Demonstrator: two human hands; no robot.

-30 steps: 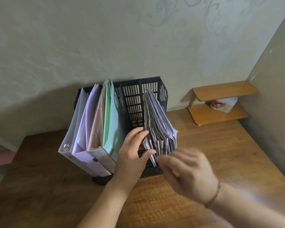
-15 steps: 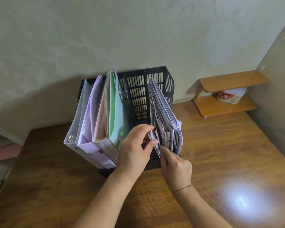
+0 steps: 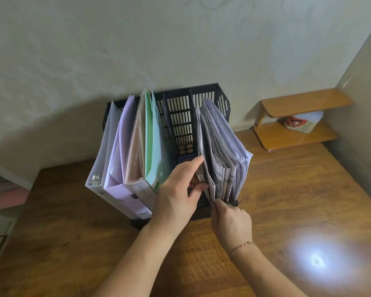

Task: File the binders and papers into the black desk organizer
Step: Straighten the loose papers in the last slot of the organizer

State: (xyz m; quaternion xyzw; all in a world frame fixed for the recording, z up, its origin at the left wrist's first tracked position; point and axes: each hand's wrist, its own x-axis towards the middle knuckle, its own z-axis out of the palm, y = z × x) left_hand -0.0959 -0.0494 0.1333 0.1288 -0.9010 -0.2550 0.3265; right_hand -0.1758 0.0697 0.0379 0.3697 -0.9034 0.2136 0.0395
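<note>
Right now my left hand (image 3: 176,196) rests against the front of the black desk organizer (image 3: 201,99), its fingers stretched forward and its thumb pinching the leftmost sheets of the stack of papers (image 3: 223,155), parting them from the others. That stack stands upright in the organizer's right compartment, fanned at its near edge. My right hand (image 3: 231,224) sits just below, fingers curled toward the lower front corner of the papers; it seems to pinch a sheet there, though the fingertips are hidden behind my knuckles. To the left, the white binder (image 3: 103,159), the lilac binder (image 3: 120,168) and the green folder (image 3: 152,146) stand side by side in the left compartments, while the middle slot shows only its slatted back wall. All of it stands on the wooden desk (image 3: 298,200), backed against the wall, with a small wooden shelf (image 3: 298,121) at the far right.
</note>
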